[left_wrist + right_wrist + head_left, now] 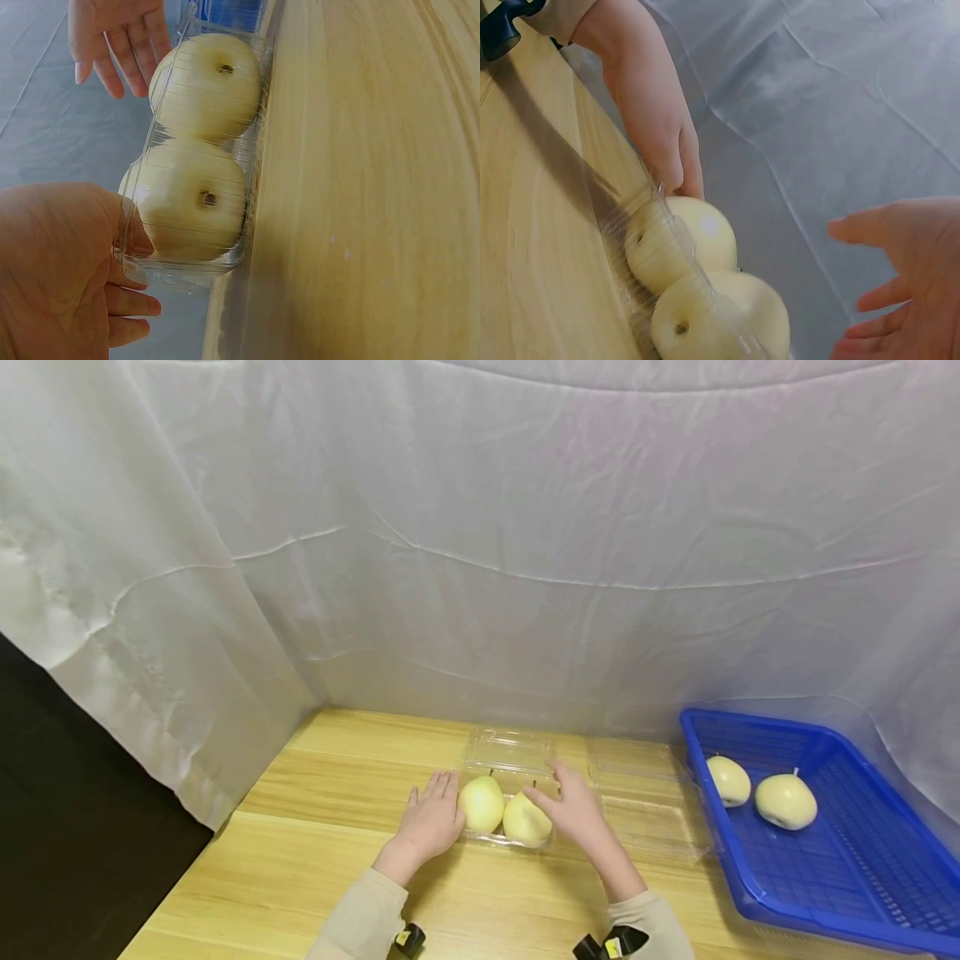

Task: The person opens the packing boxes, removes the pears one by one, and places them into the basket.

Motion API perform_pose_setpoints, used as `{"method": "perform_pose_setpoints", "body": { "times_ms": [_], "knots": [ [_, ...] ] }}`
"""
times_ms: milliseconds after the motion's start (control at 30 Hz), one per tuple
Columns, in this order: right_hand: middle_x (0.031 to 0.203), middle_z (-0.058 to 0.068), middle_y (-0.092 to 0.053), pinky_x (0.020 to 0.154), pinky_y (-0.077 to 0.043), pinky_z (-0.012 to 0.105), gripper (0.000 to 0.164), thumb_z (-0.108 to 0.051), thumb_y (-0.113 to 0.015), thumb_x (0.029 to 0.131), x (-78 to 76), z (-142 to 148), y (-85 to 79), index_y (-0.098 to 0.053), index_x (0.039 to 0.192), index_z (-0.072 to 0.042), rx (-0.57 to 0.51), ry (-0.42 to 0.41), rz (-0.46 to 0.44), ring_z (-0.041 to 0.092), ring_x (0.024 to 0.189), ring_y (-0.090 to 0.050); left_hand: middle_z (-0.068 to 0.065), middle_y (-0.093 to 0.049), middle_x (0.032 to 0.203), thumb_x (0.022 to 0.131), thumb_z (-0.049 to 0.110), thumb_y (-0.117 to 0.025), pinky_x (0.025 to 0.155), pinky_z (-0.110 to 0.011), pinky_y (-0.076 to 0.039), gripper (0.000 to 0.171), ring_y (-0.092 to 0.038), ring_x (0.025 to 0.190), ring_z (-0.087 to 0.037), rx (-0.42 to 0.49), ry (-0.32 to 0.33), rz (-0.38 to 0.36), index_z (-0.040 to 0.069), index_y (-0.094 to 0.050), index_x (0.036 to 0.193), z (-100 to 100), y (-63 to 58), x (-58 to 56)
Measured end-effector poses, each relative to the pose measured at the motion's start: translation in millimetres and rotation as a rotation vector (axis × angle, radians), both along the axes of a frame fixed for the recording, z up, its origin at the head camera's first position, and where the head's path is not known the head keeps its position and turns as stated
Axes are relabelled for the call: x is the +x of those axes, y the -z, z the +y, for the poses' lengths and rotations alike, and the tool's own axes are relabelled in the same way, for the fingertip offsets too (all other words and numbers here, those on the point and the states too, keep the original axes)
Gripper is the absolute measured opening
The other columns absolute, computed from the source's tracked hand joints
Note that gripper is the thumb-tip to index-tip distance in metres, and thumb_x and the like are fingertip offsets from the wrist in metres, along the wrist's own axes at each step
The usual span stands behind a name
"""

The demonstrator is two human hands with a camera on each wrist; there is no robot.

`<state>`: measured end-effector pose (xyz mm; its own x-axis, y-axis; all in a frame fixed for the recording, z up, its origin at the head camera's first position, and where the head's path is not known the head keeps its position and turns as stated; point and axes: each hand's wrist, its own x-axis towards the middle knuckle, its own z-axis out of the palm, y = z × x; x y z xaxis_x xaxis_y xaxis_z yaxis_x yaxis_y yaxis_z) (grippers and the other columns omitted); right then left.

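Two pale yellow pears, a left pear (482, 804) and a right pear (527, 820), sit side by side in a clear plastic clamshell box (187, 266). Its lid (510, 750) is folded back, away from the person. My left hand (432, 817) lies along the box's left end with straight fingers, its thumb next to the left pear. In the left wrist view that thumb shows through the plastic. Above the box's right end hovers my right hand (576, 810), fingers spread and apart from the right pear in the right wrist view. It holds nothing.
Just right of the box is another clear plastic container (652, 814). Farther right stands a blue plastic basket (847, 881) holding two more pears (785, 802). A pale curtain (525, 568) hangs behind the wooden table (300, 860).
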<state>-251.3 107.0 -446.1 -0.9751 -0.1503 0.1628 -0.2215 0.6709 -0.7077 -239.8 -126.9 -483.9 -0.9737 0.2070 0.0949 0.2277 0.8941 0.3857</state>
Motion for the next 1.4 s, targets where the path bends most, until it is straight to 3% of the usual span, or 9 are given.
{"method": "perform_pose_setpoints", "body": {
  "times_ms": [100, 233, 367, 433, 600, 767, 1000, 1133, 1400],
  "knots": [
    [0.129, 0.026, -0.06, 0.087, -0.057, 0.051, 0.064, -0.036, -0.068, 0.088, 4.6, -4, -2.1, -0.052, 0.135, 0.004, 0.098, 0.005, 0.027, 0.042, 0.11, -0.063, -0.019, -0.032, 0.157, 0.098, 0.025, -0.039, 0.118, -0.065, -0.018, 0.058, -0.026, 0.148, -0.037, 0.003, -0.001, 0.0, -0.001, -0.032, 0.15, 0, -0.3, -0.1],
    [0.12, 0.024, -0.065, 0.083, -0.058, 0.047, 0.061, -0.033, -0.073, 0.085, 7.6, -7, -0.2, -0.056, 0.128, 0.008, 0.124, -0.024, 0.017, 0.037, 0.103, -0.065, -0.019, -0.032, 0.157, 0.098, 0.024, -0.039, 0.119, -0.065, -0.018, 0.058, -0.025, 0.148, -0.037, 0.007, 0.004, -0.005, -0.001, -0.031, 0.15, -1, 0.2, -0.4],
    [0.096, 0.016, -0.066, 0.064, -0.054, 0.036, 0.053, -0.028, -0.076, 0.082, 7.5, -11, 4.8, -0.061, 0.117, 0.009, 0.135, -0.047, 0.009, 0.025, 0.08, -0.061, -0.018, -0.031, 0.158, 0.098, 0.023, -0.039, 0.119, -0.064, -0.018, 0.058, -0.024, 0.149, -0.037, 0.014, 0.01, -0.019, -0.002, -0.031, 0.15, -2, 1.0, 0.2],
    [0.096, 0.016, -0.066, 0.066, -0.055, 0.037, 0.052, -0.028, -0.078, 0.081, 7.7, -13, 7.3, -0.062, 0.115, 0.009, 0.159, -0.046, 0.017, 0.026, 0.081, -0.06, -0.018, -0.03, 0.158, 0.098, 0.024, -0.038, 0.12, -0.064, -0.017, 0.058, -0.023, 0.149, -0.037, 0.023, 0.012, -0.028, -0.001, -0.03, 0.15, -1, 1.0, 0.5],
    [0.118, 0.027, -0.063, 0.086, -0.057, 0.049, 0.062, -0.03, -0.081, 0.077, 9.1, -18, 14.2, -0.059, 0.119, 0.01, 0.253, -0.034, 0.063, 0.04, 0.103, -0.064, -0.017, -0.029, 0.159, 0.098, 0.023, -0.038, 0.12, -0.064, -0.015, 0.058, -0.022, 0.149, -0.038, 0.043, 0.019, -0.035, -0.002, -0.029, 0.151, -1, 0.0, 0.7],
    [0.108, 0.025, -0.062, 0.073, -0.059, 0.045, 0.066, -0.031, -0.084, 0.071, 11.1, -23, 19.8, -0.059, 0.116, 0.01, 0.3, -0.018, 0.111, 0.033, 0.088, -0.065, -0.017, -0.028, 0.159, 0.099, 0.023, -0.037, 0.12, -0.064, -0.016, 0.059, -0.021, 0.15, -0.038, 0.046, 0.029, -0.039, -0.002, -0.028, 0.151, -2, 0.9, 0.9],
    [0.117, 0.028, -0.063, 0.09, -0.055, 0.052, 0.078, -0.034, -0.084, 0.071, 9.0, -28, 25.9, -0.054, 0.126, 0.013, 0.316, -0.008, 0.119, 0.04, 0.105, -0.062, -0.017, -0.028, 0.159, 0.098, 0.023, -0.037, 0.119, -0.064, -0.016, 0.059, -0.021, 0.149, -0.038, 0.048, 0.026, -0.042, -0.002, -0.027, 0.151, -2, -0.3, 0.9],
    [0.12, 0.028, -0.062, 0.094, -0.054, 0.052, 0.084, -0.039, -0.083, 0.071, 5.5, -30, 27.2, -0.052, 0.129, 0.012, 0.352, 0.005, 0.096, 0.041, 0.11, -0.061, -0.017, -0.028, 0.159, 0.098, 0.023, -0.037, 0.119, -0.064, -0.016, 0.059, -0.021, 0.149, -0.038, 0.045, 0.02, -0.04, -0.002, -0.028, 0.151, -1, -1.5, 1.1],
    [0.107, 0.021, -0.066, 0.082, -0.057, 0.046, 0.082, -0.048, -0.083, 0.069, 4.7, -38, 26.7, -0.056, 0.12, 0.009, 0.467, 0.043, 0.072, 0.034, 0.098, -0.062, -0.017, -0.028, 0.159, 0.098, 0.023, -0.039, 0.119, -0.065, -0.016, 0.06, -0.021, 0.149, -0.039, 0.044, 0.022, -0.045, -0.001, -0.026, 0.152, 0, 0.0, 2.5]
  ]
}}
